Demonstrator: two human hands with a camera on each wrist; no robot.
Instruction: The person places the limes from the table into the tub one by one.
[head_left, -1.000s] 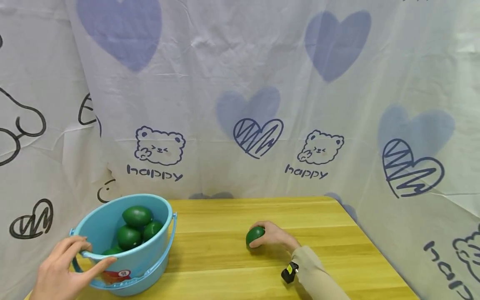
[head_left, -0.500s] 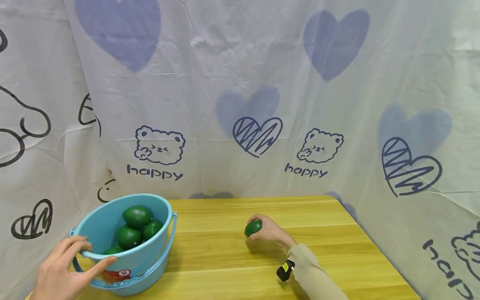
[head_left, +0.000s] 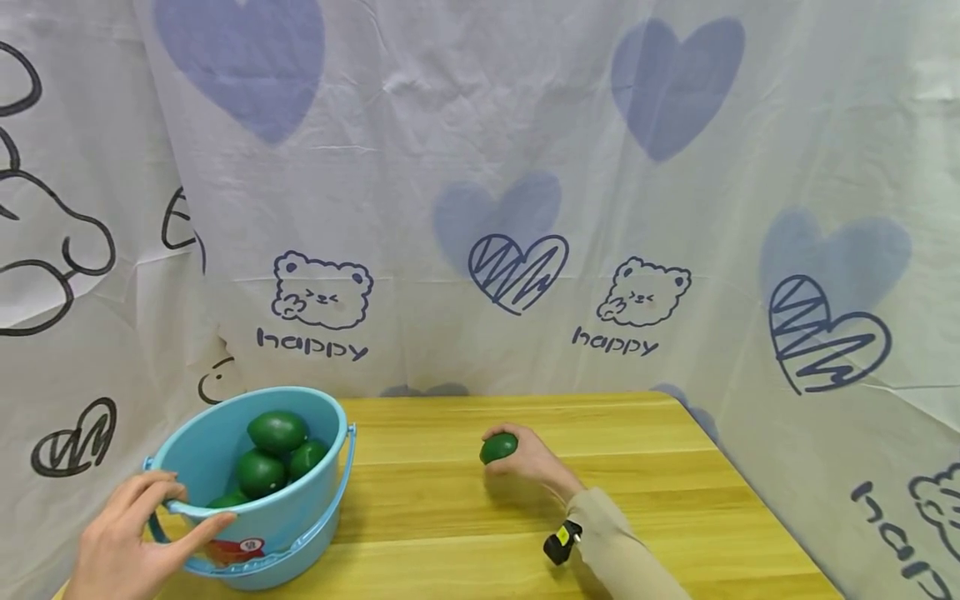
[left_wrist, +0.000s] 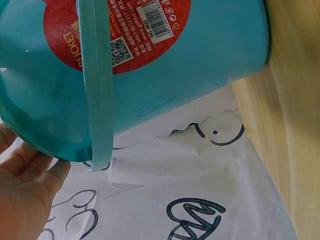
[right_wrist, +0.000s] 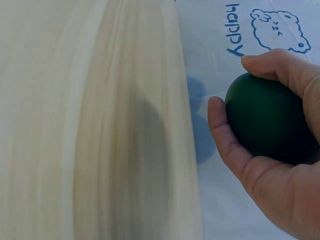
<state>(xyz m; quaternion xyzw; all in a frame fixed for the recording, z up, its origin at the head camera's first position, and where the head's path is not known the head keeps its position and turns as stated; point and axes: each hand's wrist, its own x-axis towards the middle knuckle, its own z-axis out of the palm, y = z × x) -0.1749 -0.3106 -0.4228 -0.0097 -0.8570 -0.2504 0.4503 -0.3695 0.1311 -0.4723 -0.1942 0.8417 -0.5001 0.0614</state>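
From the head view, our right hand (head_left: 528,458) wraps a dark green avocado (head_left: 498,447) held just above the middle of the wooden table (head_left: 450,517), while our left hand (head_left: 123,542) grips the near rim of the blue bucket (head_left: 315,508), which already holds several avocados (head_left: 273,454). At the left wrist, the palm (left_wrist: 25,200) touches the bucket wall (left_wrist: 200,55) beside its handle. At the right wrist, fingers (right_wrist: 227,140) curl round the fruit (right_wrist: 267,117). We judge the carrying step is in hand; the next move calls for travelling left, over the rim.
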